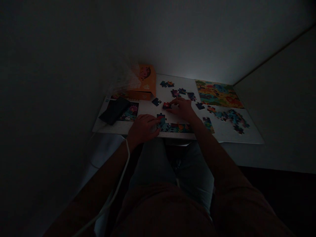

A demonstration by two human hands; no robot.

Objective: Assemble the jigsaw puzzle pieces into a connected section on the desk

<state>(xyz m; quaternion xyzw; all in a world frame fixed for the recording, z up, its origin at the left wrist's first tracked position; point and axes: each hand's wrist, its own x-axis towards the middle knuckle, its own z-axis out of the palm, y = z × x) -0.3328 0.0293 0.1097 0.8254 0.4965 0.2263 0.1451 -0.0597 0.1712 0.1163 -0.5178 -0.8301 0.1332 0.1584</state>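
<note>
The left hand lies at the near edge of a white table, fingers held close together and extended toward an upright-looking stack of dark jigsaw pieces, their tips just beside or touching it, though the dim light hides whether they grip anything. The right hand sits farther up the table with its fingertips drawn together on a reddish jigsaw piece, apparently pinching it. Just below the left hand's fingertips, a strip of joined pieces runs along the near edge. Loose pieces are scattered above the right hand, and a larger joined cluster lies to the right, below a colourful jungle-scene picture sheet. At the far left corner stands an orange cardboard box printed with a cartoon face, its contents out of sight, with a crumpled clear plastic bag against its left side, and whatever it may hold too dim to tell. A black pouch lies partly over a small picture card, and a white cord runs along the left forearm
</note>
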